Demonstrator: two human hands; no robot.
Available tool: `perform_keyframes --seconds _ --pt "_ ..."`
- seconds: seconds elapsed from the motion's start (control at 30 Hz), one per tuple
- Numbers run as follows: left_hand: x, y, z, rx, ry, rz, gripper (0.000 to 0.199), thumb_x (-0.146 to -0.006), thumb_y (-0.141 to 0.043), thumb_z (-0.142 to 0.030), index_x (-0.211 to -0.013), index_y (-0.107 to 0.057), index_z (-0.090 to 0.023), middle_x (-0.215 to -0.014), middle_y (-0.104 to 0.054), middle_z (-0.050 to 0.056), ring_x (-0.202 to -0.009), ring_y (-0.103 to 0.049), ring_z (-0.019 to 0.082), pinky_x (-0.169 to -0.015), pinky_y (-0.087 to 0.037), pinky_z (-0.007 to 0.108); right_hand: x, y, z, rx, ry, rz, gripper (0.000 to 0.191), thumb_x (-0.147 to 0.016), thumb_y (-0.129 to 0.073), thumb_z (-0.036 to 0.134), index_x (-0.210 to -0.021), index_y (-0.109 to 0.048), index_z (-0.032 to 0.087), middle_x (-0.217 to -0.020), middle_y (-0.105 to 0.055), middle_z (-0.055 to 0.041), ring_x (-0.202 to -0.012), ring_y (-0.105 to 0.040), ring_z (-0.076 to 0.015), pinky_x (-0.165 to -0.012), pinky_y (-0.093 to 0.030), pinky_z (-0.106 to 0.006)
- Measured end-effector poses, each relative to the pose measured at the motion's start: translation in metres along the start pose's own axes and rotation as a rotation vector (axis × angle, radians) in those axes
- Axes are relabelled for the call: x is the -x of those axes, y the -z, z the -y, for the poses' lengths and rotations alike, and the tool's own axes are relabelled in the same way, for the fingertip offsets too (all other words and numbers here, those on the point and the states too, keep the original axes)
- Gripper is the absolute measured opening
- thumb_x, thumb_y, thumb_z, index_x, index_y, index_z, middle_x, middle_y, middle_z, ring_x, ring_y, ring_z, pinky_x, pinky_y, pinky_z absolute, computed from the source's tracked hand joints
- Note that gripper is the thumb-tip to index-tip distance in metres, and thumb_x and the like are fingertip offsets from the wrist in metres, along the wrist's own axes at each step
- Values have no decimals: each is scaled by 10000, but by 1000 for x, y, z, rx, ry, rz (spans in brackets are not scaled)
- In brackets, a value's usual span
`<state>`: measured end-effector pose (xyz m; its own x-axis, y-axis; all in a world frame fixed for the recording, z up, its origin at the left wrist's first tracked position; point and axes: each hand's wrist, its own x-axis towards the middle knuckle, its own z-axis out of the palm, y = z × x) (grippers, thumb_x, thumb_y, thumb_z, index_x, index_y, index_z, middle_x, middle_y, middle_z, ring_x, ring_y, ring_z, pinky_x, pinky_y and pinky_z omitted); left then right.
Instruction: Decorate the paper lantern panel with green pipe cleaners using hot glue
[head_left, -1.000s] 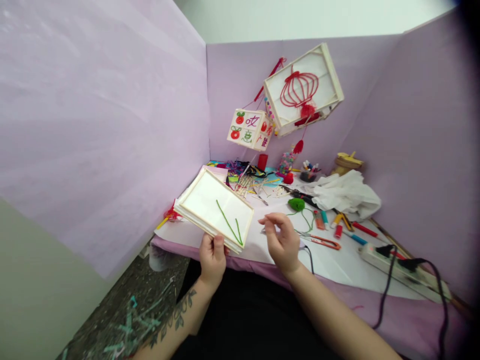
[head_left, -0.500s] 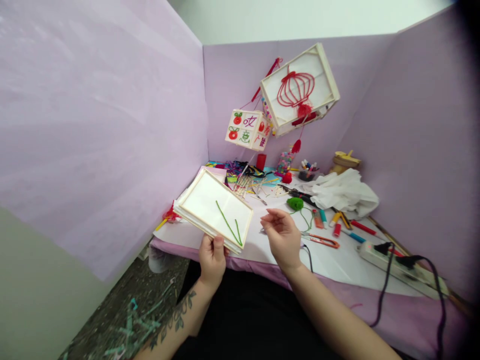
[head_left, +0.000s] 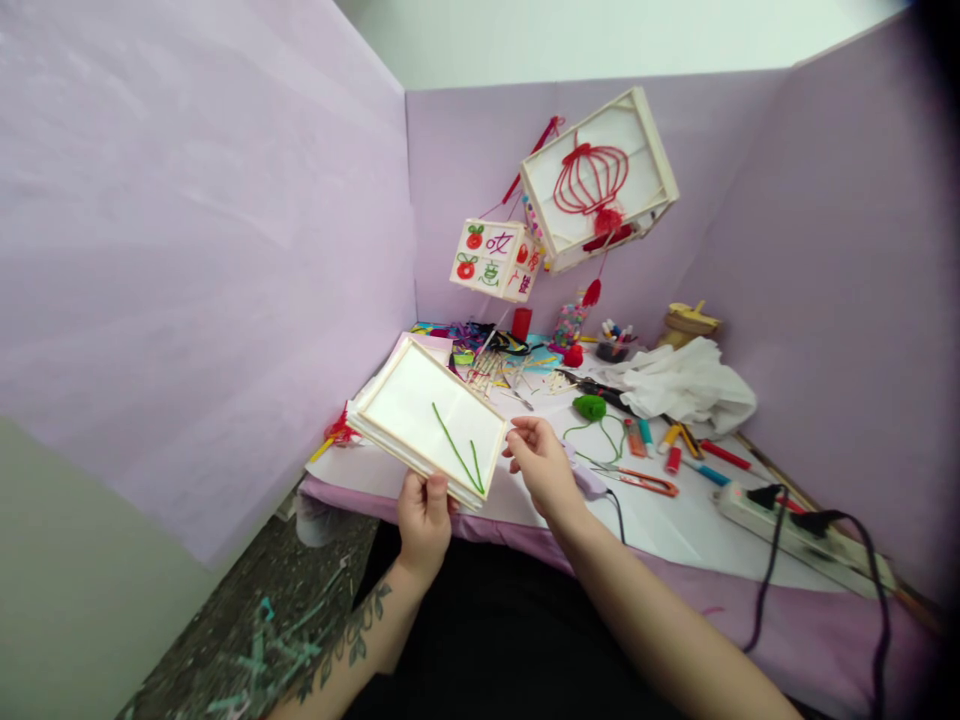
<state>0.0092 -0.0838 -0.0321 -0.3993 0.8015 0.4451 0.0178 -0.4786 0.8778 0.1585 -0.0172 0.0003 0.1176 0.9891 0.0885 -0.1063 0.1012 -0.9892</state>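
My left hand [head_left: 424, 515] grips the lower edge of a white framed panel [head_left: 412, 400], thumb on top, and holds it tilted above the table. Two green yarn strips [head_left: 459, 450] lie on its white face, meeting in a V near the lower right corner. Beside the panel's right edge is my right hand [head_left: 541, 465], its fingers curled and close together; whether anything small is between them is hidden. Behind my right hand lies a lilac glue gun [head_left: 583, 475], partly covered. A green yarn ball [head_left: 590, 407] rests further back, its loose strand trailing on the table.
Orange-handled scissors [head_left: 645, 482], markers [head_left: 725, 455] and a power strip [head_left: 795, 535] with black cords lie to the right. Crumpled white cloth [head_left: 694, 385] is behind them. Decorated box lanterns [head_left: 600, 185] hang above the back. Walls [head_left: 187, 250] enclose the table.
My right hand has moved left, closer to the panel's right edge, uncovering more of the glue gun and the green strand. My left hand and the panel have hardly moved.
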Motion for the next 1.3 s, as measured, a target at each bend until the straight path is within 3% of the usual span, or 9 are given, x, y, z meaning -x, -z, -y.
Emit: perform_keyframes --seconds 0.27,0.6,0.73,0.87,0.97,1.1,1.2,1.3 --pt "0 1 -1 14 22 -1 342 -891 -530 -501 -732 -472 -204 -512 -522 -39 -441 -490 117 -455 -406 230 -11 -5 -4 33 22 14 294 -709 -569 302 -972 -479 206 -576 -524 82 -498 -527 -122 -377 -339 -190" --pt "-1 2 -1 9 17 6 323 -908 -517 -475 -741 -474 -202 -514 -514 -42 -443 -487 114 -449 -400 226 -8 -5 -4 -10 12 15 306 -669 -566 265 -952 -461 209 -657 -545 67 -513 -519 -117 -376 -336 -193" --pt "0 2 0 -11 14 -3 324 -907 -521 -473 -740 -476 -200 -517 -524 -41 -448 -499 115 -458 -408 227 -2 5 1 55 140 -96 305 -696 -635 307 -953 -508 204 -746 -568 34 -605 -537 -128 -473 -406 -232" --pt "0 1 1 -11 24 4 331 -905 -518 -487 -750 -482 -198 -517 -529 -40 -447 -509 119 -459 -414 231 7 15 14 168 239 -120 194 -701 -695 330 -762 -572 192 -747 -587 6 -685 -548 -147 -592 -441 -274" --pt "0 0 1 -11 34 5 343 -899 -521 -504 -751 -483 -197 -517 -529 -40 -443 -504 118 -453 -410 230 15 13 24 111 205 -19 211 -637 -760 305 -625 -591 180 -769 -647 -31 -726 -588 -171 -616 -456 -289" --pt "0 0 0 -8 27 -5 351 -895 -526 -511 -743 -481 -198 -514 -527 -40 -441 -500 113 -449 -410 225 23 5 33 -171 1 114 204 -580 -802 307 -675 -676 179 -742 -697 -42 -606 -561 -135 -540 -446 -262" --pt "-1 -1 -1 -4 28 -10 356 -891 -529 -518 -740 -479 -199 -510 -528 -41 -436 -500 111 -445 -410 223 26 3 36 -293 -144 140 221 -569 -811 319 -711 -720 176 -806 -726 -70 -595 -556 -122 -487 -418 -232" --pt "-1 -2 -2 -10 30 -10 367 -885 -531 -529 -733 -477 -199 -508 -527 -40 -430 -499 111 -439 -406 223 26 4 38 -306 -174 140 214 -567 -809 311 -719 -748 173 -828 -734 -94 -618 -567 -133 -461 -404 -222"
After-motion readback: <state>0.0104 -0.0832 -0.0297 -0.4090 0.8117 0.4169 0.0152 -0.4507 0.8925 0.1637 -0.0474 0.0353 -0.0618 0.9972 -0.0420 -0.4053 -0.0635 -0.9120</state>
